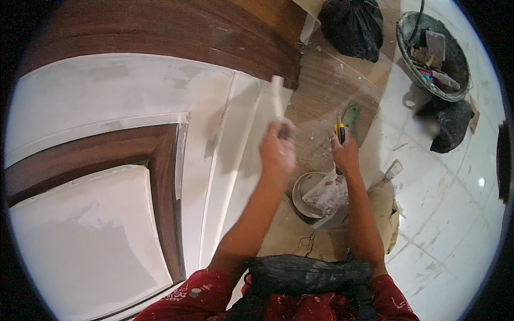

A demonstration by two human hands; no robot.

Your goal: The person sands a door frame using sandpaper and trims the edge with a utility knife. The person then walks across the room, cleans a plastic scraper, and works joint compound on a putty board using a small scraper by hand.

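My left hand (pixel 279 148) is closed around a short white stick-like piece (pixel 277 96), slightly smeared by motion, held up before the white panelled surface (pixel 235 128). In my right hand (pixel 346 154) is a yellow and black utility knife (pixel 339 130), its tip pointing away from me. Just below that hand a round bowl (pixel 301 188) holds a plaster-smeared bag (pixel 327 193), partly hidden by my right forearm. A green object (pixel 351 115) lies on the floor beyond the knife; its kind is unclear.
Dark brown wooden trim (pixel 160 32) runs along the white surface. A black bag (pixel 353 29) sits at the top. On the right stands a dirty bucket (pixel 465 88) with tools, beside another black bag (pixel 451 125). A scraper-like tool (pixel 393 170) lies near my right leg.
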